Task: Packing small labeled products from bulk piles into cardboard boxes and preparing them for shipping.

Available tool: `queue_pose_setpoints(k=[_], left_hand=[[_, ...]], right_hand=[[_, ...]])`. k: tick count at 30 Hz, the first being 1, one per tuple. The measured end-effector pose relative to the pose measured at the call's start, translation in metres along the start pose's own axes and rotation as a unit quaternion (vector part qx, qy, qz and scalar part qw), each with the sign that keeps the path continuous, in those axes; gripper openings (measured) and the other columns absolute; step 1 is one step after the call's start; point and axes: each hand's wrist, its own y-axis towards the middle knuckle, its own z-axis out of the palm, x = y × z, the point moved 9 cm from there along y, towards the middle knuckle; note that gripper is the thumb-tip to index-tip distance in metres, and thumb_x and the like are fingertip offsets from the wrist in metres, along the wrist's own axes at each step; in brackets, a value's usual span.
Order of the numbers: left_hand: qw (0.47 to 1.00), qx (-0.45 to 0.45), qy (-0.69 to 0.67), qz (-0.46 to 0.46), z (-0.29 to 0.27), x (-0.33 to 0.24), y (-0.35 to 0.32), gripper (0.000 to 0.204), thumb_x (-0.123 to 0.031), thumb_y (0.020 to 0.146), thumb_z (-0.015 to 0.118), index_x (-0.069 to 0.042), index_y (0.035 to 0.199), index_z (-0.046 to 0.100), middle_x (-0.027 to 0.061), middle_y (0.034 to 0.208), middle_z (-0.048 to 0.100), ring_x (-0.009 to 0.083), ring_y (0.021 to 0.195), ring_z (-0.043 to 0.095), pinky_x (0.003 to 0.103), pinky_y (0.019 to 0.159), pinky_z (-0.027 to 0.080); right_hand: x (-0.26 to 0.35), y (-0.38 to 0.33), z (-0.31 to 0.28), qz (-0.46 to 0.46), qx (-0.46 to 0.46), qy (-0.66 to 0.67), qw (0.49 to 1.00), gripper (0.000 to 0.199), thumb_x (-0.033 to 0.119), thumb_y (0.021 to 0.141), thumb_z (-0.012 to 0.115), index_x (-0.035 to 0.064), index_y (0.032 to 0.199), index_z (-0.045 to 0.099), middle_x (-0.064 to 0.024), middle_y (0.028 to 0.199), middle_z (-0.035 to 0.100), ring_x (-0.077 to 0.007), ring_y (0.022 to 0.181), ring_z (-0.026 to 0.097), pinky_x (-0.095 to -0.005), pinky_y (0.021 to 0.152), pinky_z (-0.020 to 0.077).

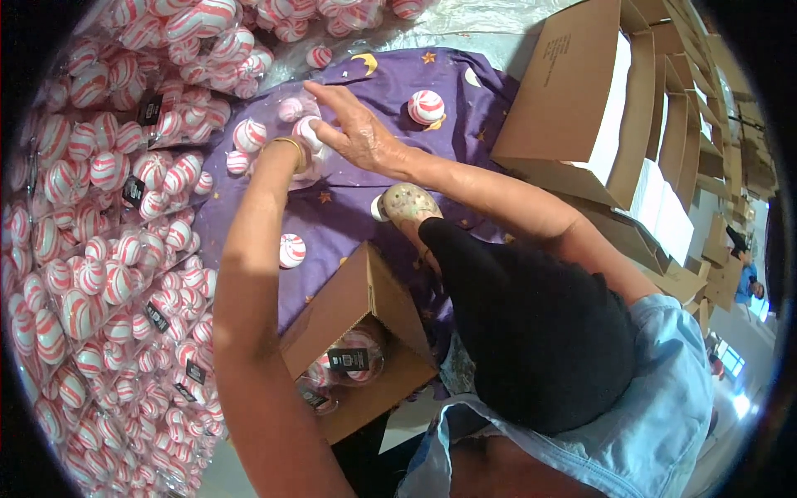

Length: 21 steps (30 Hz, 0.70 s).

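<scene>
My right hand is stretched over a clear plastic bag, its fingers extended and apart. Beside it, my left hand reaches into the bag area; past the gold bracelet on the wrist its fingers are hidden. Red-and-white striped candy-like balls lie in or around the bag, among them a larger ball and a small ball to the left. Another striped ball rests alone on the purple cloth right of my hands. One more loose ball lies nearer, beside my left forearm.
Bagged striped balls are heaped along the left and far side. An open cardboard box near me holds bagged balls with black labels. Large cartons with white sheets stand at right. A black cloth shape blocks the lower middle.
</scene>
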Motion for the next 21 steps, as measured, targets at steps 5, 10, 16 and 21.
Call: queue_pose_setpoints(k=[5, 10, 16, 21], left_hand=[[0.995, -0.05, -0.02, -0.089, -0.054, -0.002, -0.025, 0.05, -0.026, 0.082, 0.062, -0.011, 0.128, 0.05, 0.0128, 0.131, 0.05, 0.0287, 0.118, 0.051, 0.04, 0.095, 0.044], [0.996, -0.08, -0.025, -0.011, -0.067, -0.025, -0.044, 0.048, -0.023, 0.083, 0.059, -0.006, 0.128, 0.049, 0.0163, 0.13, 0.05, 0.0297, 0.117, 0.051, 0.039, 0.095, 0.044], [0.996, -0.063, -0.052, -0.029, -0.062, -0.021, -0.044, 0.047, -0.022, 0.084, 0.057, -0.005, 0.127, 0.049, 0.0172, 0.129, 0.05, 0.0297, 0.117, 0.052, 0.039, 0.095, 0.044], [0.997, -0.045, -0.058, -0.033, -0.06, -0.02, -0.038, 0.047, -0.022, 0.084, 0.056, -0.004, 0.127, 0.049, 0.018, 0.129, 0.05, 0.0296, 0.116, 0.052, 0.039, 0.094, 0.045]], right_hand=[[-0.005, -0.001, -0.004, -0.012, 0.02, 0.016, 1.0, 0.053, 0.021, 0.088, 0.054, 0.0052, 0.136, 0.036, -0.0168, 0.131, 0.043, -0.0254, 0.114, 0.048, -0.034, 0.086, 0.0475], [0.003, 0.001, 0.002, -0.027, 0.037, 0.028, 0.999, 0.053, 0.022, 0.089, 0.054, 0.0048, 0.135, 0.036, -0.0168, 0.129, 0.044, -0.0258, 0.115, 0.048, -0.0345, 0.086, 0.0478], [0.004, 0.005, 0.0, -0.036, 0.021, 0.021, 0.999, 0.05, 0.021, 0.089, 0.052, 0.0038, 0.134, 0.038, -0.0173, 0.121, 0.048, -0.0281, 0.11, 0.05, -0.0355, 0.086, 0.0463], [-0.008, 0.007, -0.003, -0.017, 0.037, 0.05, 0.998, 0.043, 0.019, 0.09, 0.05, 0.003, 0.13, 0.043, -0.0184, 0.116, 0.051, -0.0302, 0.107, 0.051, -0.0369, 0.09, 0.0433]])
